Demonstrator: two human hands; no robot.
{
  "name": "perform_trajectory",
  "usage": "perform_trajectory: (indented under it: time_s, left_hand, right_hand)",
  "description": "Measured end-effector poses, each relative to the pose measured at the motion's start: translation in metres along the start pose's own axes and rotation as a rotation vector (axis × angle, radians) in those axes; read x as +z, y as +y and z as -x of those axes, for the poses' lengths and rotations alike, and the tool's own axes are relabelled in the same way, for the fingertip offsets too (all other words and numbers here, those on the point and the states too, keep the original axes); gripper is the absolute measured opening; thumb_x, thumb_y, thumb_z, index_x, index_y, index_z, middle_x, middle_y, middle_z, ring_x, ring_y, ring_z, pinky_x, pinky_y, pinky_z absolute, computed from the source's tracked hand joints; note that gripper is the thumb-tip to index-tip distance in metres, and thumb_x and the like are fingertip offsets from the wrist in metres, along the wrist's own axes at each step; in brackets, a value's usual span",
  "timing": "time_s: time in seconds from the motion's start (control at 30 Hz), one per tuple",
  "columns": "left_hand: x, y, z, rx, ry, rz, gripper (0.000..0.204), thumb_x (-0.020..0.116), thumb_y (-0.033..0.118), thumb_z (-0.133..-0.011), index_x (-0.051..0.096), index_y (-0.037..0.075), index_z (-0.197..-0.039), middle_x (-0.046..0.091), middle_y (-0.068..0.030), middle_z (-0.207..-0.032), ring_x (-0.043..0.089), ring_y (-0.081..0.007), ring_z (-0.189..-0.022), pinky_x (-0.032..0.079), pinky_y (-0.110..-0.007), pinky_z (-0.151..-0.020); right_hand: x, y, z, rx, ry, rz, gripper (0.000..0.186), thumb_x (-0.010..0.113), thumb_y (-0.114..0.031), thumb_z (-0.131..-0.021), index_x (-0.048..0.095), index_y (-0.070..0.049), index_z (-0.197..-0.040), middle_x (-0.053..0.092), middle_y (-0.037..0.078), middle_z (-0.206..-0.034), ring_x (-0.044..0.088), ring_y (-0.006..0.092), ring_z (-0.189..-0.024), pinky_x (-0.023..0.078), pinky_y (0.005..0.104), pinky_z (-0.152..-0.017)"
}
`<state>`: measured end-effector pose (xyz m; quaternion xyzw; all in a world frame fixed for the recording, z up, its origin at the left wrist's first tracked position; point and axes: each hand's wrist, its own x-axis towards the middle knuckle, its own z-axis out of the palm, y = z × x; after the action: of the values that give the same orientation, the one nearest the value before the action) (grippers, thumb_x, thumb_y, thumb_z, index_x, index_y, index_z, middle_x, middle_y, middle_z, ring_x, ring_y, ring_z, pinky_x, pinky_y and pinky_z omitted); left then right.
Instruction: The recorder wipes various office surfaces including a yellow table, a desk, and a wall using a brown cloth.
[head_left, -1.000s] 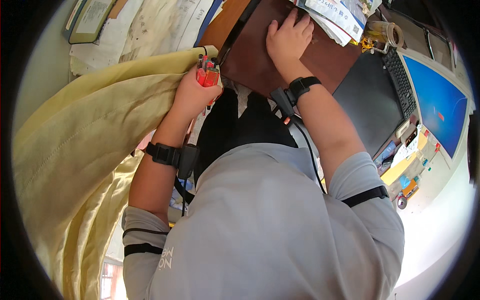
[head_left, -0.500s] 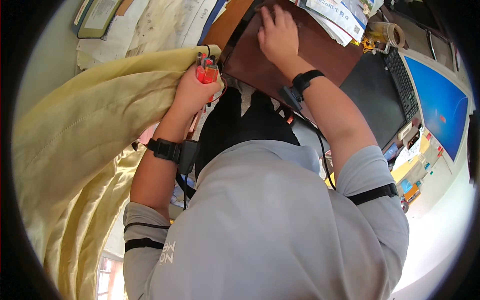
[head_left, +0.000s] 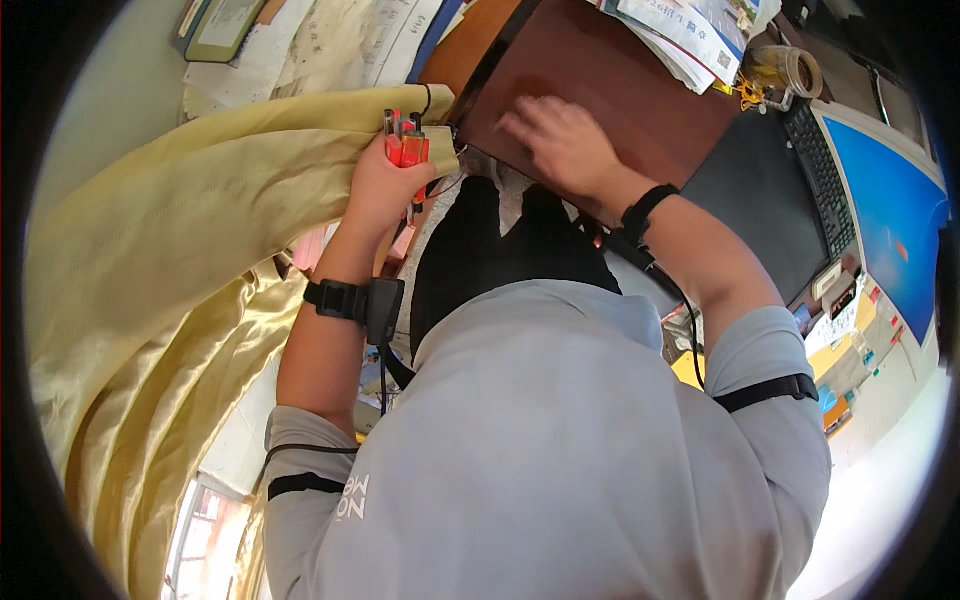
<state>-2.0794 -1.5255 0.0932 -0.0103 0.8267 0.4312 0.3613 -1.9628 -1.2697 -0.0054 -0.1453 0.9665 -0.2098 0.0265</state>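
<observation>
My left hand point(head_left: 384, 188) is closed around a bundle of pens point(head_left: 408, 150), several red and some dark, their ends sticking up above the thumb. It is beside the edge of a yellow curtain point(head_left: 220, 190). Over the near left part of a reddish-brown desktop point(head_left: 610, 75) is my right hand point(head_left: 572, 145), its fingers stretched out to the left and slightly blurred. Nothing shows in that hand. Whether it touches the desktop, I cannot tell.
Papers and booklets point(head_left: 690, 40) lie at the far desk edge beside a glass jar point(head_left: 785, 72). A black mat point(head_left: 750, 200), a keyboard point(head_left: 820, 180) and a blue-screened monitor point(head_left: 890, 220) are on the right. More papers point(head_left: 330, 45) lie far left. A cable hangs near each forearm.
My right hand has drawn back toward me from the far left part of the desktop, its elbow bending outward. My left hand keeps its hold on the pens and has hardly moved.
</observation>
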Motion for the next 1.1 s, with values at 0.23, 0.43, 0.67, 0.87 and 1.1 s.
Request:
perform_trajectory:
  time_s: [0.23, 0.43, 0.67, 0.87, 1.1]
  left_hand:
    - [-0.001, -0.013, 0.012, -0.014, 0.070, 0.104, 0.025, 0.072, 0.005, -0.075, 0.059, 0.003, -0.096, 0.061, -0.0015, -0.081, 0.058, -0.0114, -0.071, 0.050, -0.029, -0.065]
    - [0.001, -0.030, 0.012, -0.025, 0.059, 0.110, 0.032, 0.071, 0.002, -0.077, 0.061, 0.002, -0.107, 0.063, -0.0021, -0.089, 0.061, -0.0128, -0.074, 0.052, -0.030, -0.068]
    - [0.008, -0.011, 0.020, -0.002, 0.106, 0.076, 0.023, 0.071, 0.004, -0.077, 0.059, 0.003, -0.096, 0.062, -0.0015, -0.082, 0.059, -0.0114, -0.070, 0.050, -0.030, -0.065]
    - [0.012, -0.017, 0.023, -0.061, 0.105, 0.175, 0.023, 0.068, 0.000, -0.078, 0.057, 0.005, -0.098, 0.062, -0.0019, -0.085, 0.062, -0.0135, -0.069, 0.051, -0.029, -0.063]
    - [0.004, -0.018, 0.018, 0.001, 0.058, 0.153, 0.021, 0.067, -0.002, -0.079, 0.056, 0.006, -0.096, 0.060, -0.0008, -0.082, 0.060, -0.0128, -0.066, 0.050, -0.029, -0.061]
  right_hand:
    - [-0.006, 0.054, -0.058, 0.416, 0.502, 0.241, 0.053, 0.064, -0.023, -0.085, 0.057, -0.017, -0.137, 0.054, 0.009, -0.133, 0.051, 0.0316, -0.116, 0.045, 0.0464, -0.090]
    - [0.020, -0.027, -0.030, 0.024, 0.075, 0.111, 0.062, 0.069, -0.025, -0.083, 0.054, -0.018, -0.143, 0.050, 0.004, -0.141, 0.049, 0.0269, -0.119, 0.045, 0.0389, -0.090]
    - [0.008, -0.013, 0.004, -0.104, 0.059, 0.100, 0.062, 0.067, -0.021, -0.082, 0.055, -0.018, -0.143, 0.050, 0.003, -0.139, 0.049, 0.0248, -0.115, 0.044, 0.0366, -0.091]
    - [0.018, -0.029, -0.044, 0.121, 0.225, 0.093, 0.046, 0.061, -0.019, -0.085, 0.064, -0.016, -0.131, 0.052, 0.001, -0.133, 0.050, 0.0237, -0.112, 0.044, 0.0367, -0.088]
    - [0.011, -0.003, 0.017, -0.238, 0.108, 0.036, 0.048, 0.060, -0.019, -0.087, 0.060, -0.022, -0.135, 0.053, 0.000, -0.131, 0.053, 0.0223, -0.108, 0.047, 0.0367, -0.086]
